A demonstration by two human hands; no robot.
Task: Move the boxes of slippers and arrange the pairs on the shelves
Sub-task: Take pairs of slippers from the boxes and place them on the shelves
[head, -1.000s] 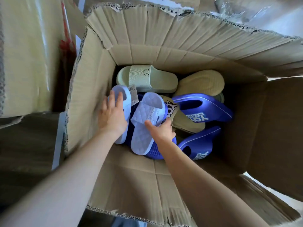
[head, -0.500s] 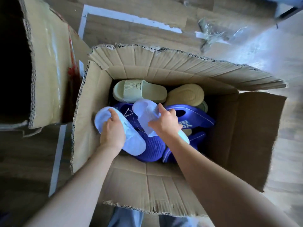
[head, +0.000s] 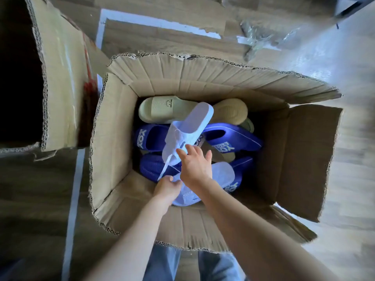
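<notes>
Over the open cardboard box [head: 113,138], the left hand [head: 167,187] grips the lower lilac slipper [head: 222,175]. The right hand [head: 195,169] reaches with spread fingers to the raised lilac slipper [head: 190,126]; I can't tell whether it grips. Blue slippers [head: 233,138] lie beneath.

Grey-brown wood-plank floor [head: 355,159] bears pale straight tape lines [head: 73,189]; crumpled clear plastic film [head: 255,35] lies upper right, where light falls brightest.

Right hand [head: 195,169] has lifted one pale slipper [head: 190,126] higher; left hand [head: 167,187] has pulled the second slipper [head: 221,175] nearer.
</notes>
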